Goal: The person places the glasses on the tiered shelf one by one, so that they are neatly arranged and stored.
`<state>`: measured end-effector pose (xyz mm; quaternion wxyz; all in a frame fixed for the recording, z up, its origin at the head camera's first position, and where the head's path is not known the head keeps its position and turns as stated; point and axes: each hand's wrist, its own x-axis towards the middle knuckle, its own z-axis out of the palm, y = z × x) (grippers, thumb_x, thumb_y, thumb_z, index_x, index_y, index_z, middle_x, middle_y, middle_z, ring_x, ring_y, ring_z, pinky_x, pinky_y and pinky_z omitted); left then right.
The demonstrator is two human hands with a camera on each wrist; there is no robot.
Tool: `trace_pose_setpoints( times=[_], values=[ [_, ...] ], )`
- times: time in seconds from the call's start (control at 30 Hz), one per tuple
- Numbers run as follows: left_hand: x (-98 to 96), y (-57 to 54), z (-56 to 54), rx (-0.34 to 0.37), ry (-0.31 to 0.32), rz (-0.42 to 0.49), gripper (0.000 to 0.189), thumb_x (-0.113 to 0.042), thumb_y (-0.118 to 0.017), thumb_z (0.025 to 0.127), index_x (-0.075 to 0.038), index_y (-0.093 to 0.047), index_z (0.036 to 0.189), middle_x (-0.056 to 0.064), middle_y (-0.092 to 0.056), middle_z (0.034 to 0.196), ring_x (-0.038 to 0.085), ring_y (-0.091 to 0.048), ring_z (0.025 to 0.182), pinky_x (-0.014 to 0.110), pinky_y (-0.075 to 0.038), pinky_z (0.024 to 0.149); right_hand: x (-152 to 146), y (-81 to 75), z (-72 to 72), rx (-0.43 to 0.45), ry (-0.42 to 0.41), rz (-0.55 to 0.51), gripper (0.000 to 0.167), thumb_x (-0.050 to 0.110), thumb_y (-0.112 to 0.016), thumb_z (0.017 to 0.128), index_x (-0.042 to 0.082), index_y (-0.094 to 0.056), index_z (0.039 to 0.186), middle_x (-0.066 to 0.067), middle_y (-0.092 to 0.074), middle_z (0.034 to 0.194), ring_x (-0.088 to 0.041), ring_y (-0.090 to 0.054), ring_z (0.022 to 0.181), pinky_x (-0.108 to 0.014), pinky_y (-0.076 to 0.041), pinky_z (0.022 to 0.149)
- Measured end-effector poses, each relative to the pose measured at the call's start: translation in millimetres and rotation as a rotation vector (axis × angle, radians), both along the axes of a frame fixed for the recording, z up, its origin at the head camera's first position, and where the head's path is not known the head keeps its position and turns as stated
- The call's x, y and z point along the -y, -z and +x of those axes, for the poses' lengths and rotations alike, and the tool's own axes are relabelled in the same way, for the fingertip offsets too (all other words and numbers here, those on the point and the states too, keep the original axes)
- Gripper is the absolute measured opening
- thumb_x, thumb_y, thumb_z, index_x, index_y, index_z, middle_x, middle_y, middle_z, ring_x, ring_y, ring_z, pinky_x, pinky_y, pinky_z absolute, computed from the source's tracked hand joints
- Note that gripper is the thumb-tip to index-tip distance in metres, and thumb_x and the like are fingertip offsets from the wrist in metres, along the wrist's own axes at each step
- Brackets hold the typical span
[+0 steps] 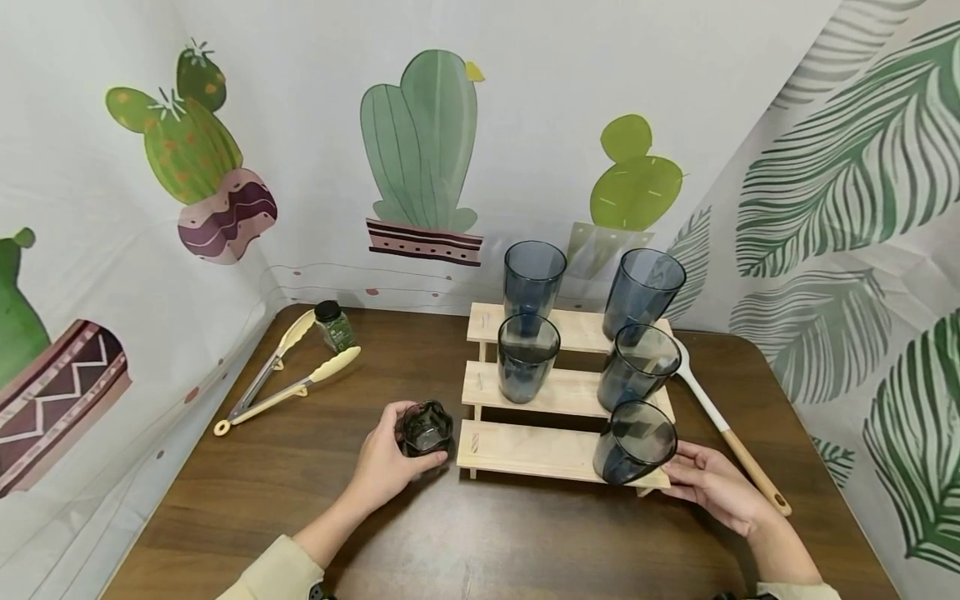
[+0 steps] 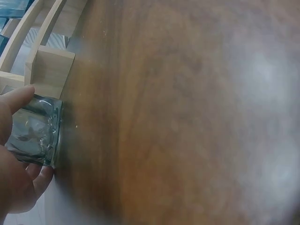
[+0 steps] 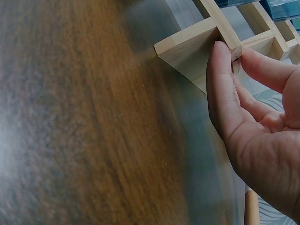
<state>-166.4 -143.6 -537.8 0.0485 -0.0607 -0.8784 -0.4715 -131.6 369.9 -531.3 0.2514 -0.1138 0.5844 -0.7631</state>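
Note:
A small dark glass cup with a wavy rim stands at the left end of a three-step wooden rack. My left hand holds the cup, thumb on its near side and fingers around its far side; in the left wrist view the clear base of the cup shows beside the rack's leg. At the rack's right end, my right hand pinches the lowest step, fingertips against the wooden edge in the right wrist view. Just above that hand, a tall blue-grey glass sits on the bottom step.
Several more tinted glasses share the upper steps, among them one at the middle left and one at the top right. Cream-tipped tongs and a spice jar lie left. A white-headed utensil with wooden handle lies right.

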Motion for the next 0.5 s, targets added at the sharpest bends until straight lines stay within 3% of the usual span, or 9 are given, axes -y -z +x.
trace_pose_setpoints(
  times=[0.3,0.5],
  values=[
    [1.8,1.1,6.5,-0.038,-0.026,0.026,0.082,-0.031,-0.103,0.063,-0.019,-0.056,0.130,0.001,-0.069,0.120,0.016,-0.069,0.099,0.041,-0.055,0.087,0,-0.4,0.0,0.012,0.005,-0.002,0.043,-0.008,-0.042,0.107,0.021,-0.064,0.130,-0.003,-0.070,0.124,-0.017,-0.069,0.109,-0.032,-0.059,0.090],
    [3.7,-8.7,12.8,-0.065,-0.053,0.066,0.083,-0.036,-0.103,0.061,-0.022,-0.057,0.129,-0.002,-0.068,0.116,0.015,-0.070,0.094,0.041,-0.056,0.085,-1,0.9,-0.1,0.018,0.007,-0.001,0.044,-0.008,-0.041,0.107,0.022,-0.064,0.130,-0.003,-0.070,0.125,-0.017,-0.069,0.109,-0.033,-0.059,0.090]
  ],
)
